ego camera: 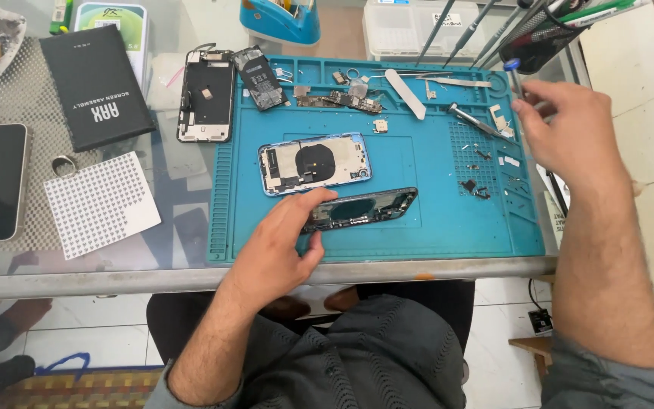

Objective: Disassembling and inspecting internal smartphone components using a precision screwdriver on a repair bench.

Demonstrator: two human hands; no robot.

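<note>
Blue mat point(433, 220) holds two phone housings point(315, 163); left hand point(281, 246) touches one.

work mat point(433, 227): matt teal rubbery sheet, moulded ribs and small trays along its edges
table top point(191, 220): clear glass, glossy, with a brushed metal front edge
dark phone frame point(372, 208): black shell, metal-looking rim, slight sheen
blue phone back point(314, 163): glossy blue rim, pale inner plate with a dark round coil
black box point(96, 85): matt card, smooth
dotted sheet point(100, 203): white paper-like sheet, flat finish
tweezers point(448, 81): bright bare metal
pry tool point(406, 92): smooth pale plastic
trousers point(387, 356): dark woven cloth, creased
floor point(100, 344): glossy white tile
</note>
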